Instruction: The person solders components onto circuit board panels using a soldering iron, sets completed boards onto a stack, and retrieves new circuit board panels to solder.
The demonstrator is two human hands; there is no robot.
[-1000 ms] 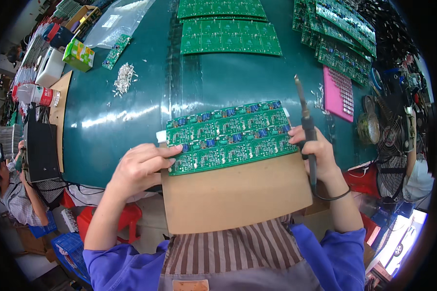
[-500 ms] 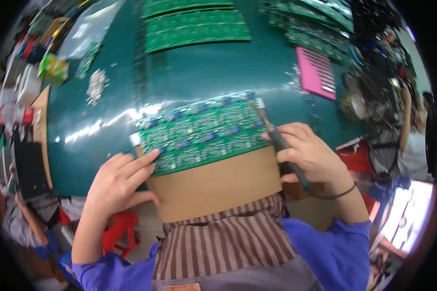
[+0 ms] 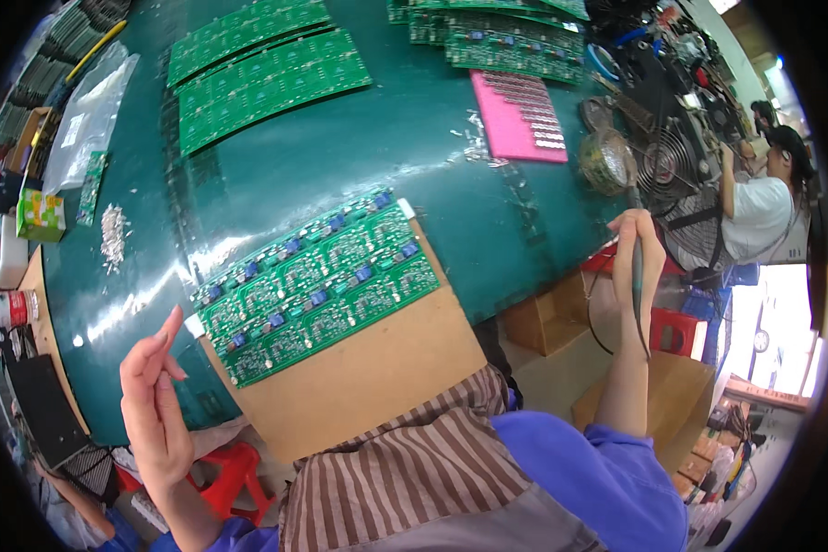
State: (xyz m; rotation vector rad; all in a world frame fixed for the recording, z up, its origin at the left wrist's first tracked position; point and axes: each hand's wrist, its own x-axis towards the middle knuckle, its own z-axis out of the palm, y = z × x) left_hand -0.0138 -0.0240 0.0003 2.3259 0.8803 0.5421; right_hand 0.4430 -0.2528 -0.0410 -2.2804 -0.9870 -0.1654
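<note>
A green circuit board (image 3: 340, 248) with blue components lies on a brown board (image 3: 368, 368) in front of me, with white pieces at its two upper corners. My right hand (image 3: 639, 241) grips a soldering iron (image 3: 638, 276) off to the right, its tip end by a round tin (image 3: 609, 164). From the iron's handle a dark cable hangs along my forearm. Left of the circuit board, my left hand (image 3: 156, 396) is raised off it, fingers stretched upward and close together, with nothing visible in them.
Bare-looking green boards (image 3: 267, 83) lie at the far left, a stack of populated boards (image 3: 515, 46) at the far right. A pink block (image 3: 522, 115) holds rows of small metal parts; a loose pile (image 3: 112, 237) lies left. A fan (image 3: 667, 161) and another person (image 3: 768, 193) are at right.
My right hand has carried the soldering iron from the circuit board rightward to the tin. My left hand has lifted off the board's left end. The whole view has turned to the right.
</note>
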